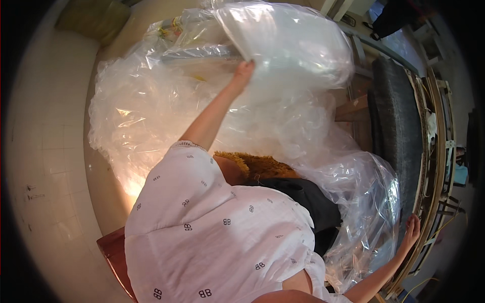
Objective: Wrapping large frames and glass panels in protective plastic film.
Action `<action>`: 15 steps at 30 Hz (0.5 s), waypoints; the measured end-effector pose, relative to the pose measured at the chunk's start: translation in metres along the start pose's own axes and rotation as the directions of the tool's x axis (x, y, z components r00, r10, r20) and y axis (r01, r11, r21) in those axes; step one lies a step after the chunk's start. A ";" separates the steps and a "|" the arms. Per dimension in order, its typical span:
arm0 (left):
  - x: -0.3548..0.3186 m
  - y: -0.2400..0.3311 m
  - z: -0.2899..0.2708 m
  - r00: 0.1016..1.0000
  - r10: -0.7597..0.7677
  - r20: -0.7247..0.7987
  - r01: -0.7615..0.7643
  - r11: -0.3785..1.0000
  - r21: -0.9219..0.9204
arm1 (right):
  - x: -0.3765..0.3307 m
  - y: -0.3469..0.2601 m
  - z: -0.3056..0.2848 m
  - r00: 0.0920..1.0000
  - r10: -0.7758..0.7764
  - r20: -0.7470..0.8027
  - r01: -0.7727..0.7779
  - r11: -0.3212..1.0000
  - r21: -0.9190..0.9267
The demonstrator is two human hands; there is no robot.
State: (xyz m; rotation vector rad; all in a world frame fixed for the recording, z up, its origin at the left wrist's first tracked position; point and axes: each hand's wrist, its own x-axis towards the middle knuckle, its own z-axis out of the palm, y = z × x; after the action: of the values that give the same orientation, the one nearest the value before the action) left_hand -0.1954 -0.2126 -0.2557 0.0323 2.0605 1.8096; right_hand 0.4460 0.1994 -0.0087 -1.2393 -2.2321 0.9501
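Observation:
A large heap of clear plastic film [166, 116] spreads in front of me and runs down on my right side. My left hand [244, 74] reaches forward, its fingers closed on the edge of a raised plastic sheet [298, 45], which billows out to the right. Far out to my right, my right hand [411, 233] is beside the trailing film and a wooden frame edge, fingers stretched and apparently holding nothing. Whether it touches the frame I cannot tell. Under the film, a grey bar [202, 52] shows through.
Along the right stand a dark grey padded piece [394, 116] and a long wooden frame [438, 131]. Shaggy brown-yellow fabric [262, 165] and black cloth [303, 197] lie close to me. A reddish-brown seat edge [117, 257] is at lower left, a tiled wall [55, 151] farther left.

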 end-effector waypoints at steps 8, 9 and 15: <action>-0.008 -0.029 0.009 0.944 -0.270 0.188 0.283 0.958 -0.044 | 0.029 -0.079 0.048 0.983 -0.149 0.110 0.149 0.989 0.014; -0.003 -0.033 -0.010 0.939 -0.259 0.227 0.267 0.964 -0.004 | 0.027 -0.082 0.043 0.984 -0.145 0.101 0.145 0.989 0.008; 0.063 -0.018 -0.088 0.908 0.401 -0.123 -0.154 0.592 0.791 | -0.009 -0.044 0.003 0.994 -0.105 -0.014 0.103 0.987 -0.120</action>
State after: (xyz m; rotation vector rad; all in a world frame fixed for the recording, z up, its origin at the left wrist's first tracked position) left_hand -0.2760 -0.2816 -0.2828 0.3735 3.0592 0.9360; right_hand 0.4238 0.1741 0.0216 -1.1638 -2.3426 0.7715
